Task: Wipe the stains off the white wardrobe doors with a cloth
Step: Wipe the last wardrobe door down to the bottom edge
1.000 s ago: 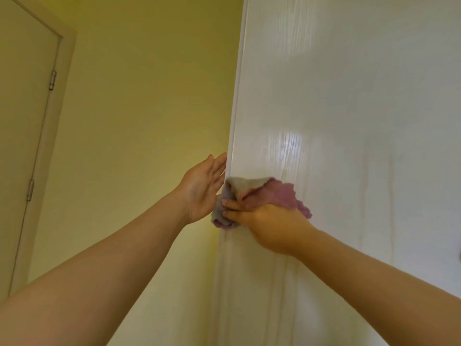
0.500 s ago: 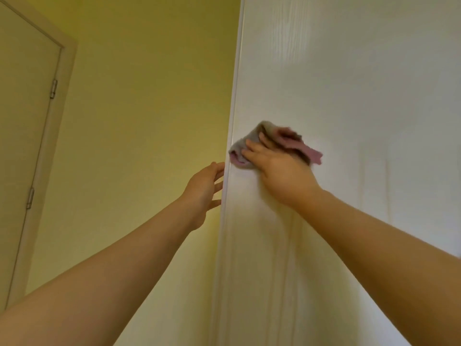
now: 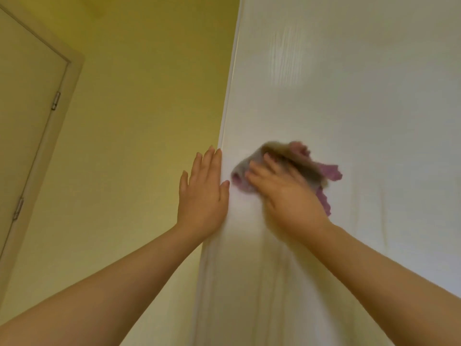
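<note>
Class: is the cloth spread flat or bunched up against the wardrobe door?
Bunched: the cloth bulges in crumpled folds around the right hand.

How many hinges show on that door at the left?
2. The upper hinge sits on the right edge of the door; the lower hinge is further down that edge. More may lie out of view.

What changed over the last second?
The right hand swept the cloth up the wardrobe door, then back down level with the left hand; it is blurred mid-wipe. The left hand stayed at the door's edge, fingers straight.
</note>
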Demonstrator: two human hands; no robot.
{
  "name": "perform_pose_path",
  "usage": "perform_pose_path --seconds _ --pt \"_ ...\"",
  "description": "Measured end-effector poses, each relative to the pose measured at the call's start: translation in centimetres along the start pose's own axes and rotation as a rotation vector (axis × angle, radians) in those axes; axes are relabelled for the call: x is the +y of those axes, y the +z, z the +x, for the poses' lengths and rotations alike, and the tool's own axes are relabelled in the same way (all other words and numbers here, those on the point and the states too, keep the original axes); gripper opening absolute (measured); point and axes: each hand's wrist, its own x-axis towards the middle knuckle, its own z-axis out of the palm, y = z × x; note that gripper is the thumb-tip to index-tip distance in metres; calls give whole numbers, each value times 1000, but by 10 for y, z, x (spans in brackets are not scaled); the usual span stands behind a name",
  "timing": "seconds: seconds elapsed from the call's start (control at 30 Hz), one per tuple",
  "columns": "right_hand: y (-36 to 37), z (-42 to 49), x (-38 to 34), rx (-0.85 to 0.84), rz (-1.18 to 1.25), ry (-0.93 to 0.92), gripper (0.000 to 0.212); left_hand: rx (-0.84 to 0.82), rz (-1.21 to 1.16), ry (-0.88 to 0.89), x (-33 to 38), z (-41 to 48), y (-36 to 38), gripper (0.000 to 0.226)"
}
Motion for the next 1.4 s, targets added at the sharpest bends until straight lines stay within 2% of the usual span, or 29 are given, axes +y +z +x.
perform_pose_path --seconds 0.07,0.1,0.13,0.2,0.27,0.33,0.4,0.47,0.5,0.6,0.67,0.77,0.83,0.87,0.93,1.0,1.03,1.07,1.13,1.2,1.27,1.3,1.37,1.4 --pt "-2 -16 4 -71 3 -188 47 33 113 67 2 0 3 55" --pt "-11 -13 13 -66 -36 -195 47 42 143 105 5 1 3 55" --pt "-21 -3 22 -91 -51 -105 48 52 159 136 8 3 2 59" --pt "-33 18 42 74 19 116 51 65 139 175 15 7 7 73" --pt "-35 25 39 114 -4 186 50 64 99 184 18 10 13 76" --pt "-22 -3 35 38 -92 31 48 95 72 215 21 11 20 72" --pt "-13 -36 25 -64 -63 -164 50 161 79 259 17 12 23 60" --pt "-28 -45 29 -168 22 -189 58 211 117 260 14 12 28 55" --pt "-34 -39 40 -149 40 -154 57 220 132 254 15 12 29 55" --pt "-43 0 70 104 5 80 47 214 142 228 19 11 30 59" --pt "-36 7 55 132 -89 160 52 207 155 209 19 9 29 60" --pt "-5 -48 24 10 -127 -197 50 196 163 195 22 9 27 62" --pt "-12 -65 20 -61 -40 -310 41 169 162 192 22 9 25 64" --pt "-22 -59 28 -39 74 -293 31 167 164 202 23 9 24 64" --pt "-36 -29 54 23 -15 -200 22 179 183 227 24 9 22 62" --pt "-39 -7 59 55 8 47 39 197 183 220 27 9 21 60" --pt "-34 -8 55 128 -62 93 46 200 184 219 28 8 22 59" --pt "-29 -18 48 106 -46 48 48 210 202 239 32 7 22 56" --pt "-14 -48 36 -22 -79 -171 47 246 257 308 36 6 24 52" --pt "-26 -62 36 -102 -71 -255 43 238 277 366 46 4 25 51" --pt "-51 -47 54 -62 11 -114 41 205 247 396 59 4 25 53" --pt "-57 -38 72 14 31 -15 43 176 216 398 66 4 24 54" --pt "-67 -30 92 126 4 202 47 130 138 397 85 3 24 61" --pt "-65 -32 89 132 -38 234 49 128 114 391 92 3 25 63"
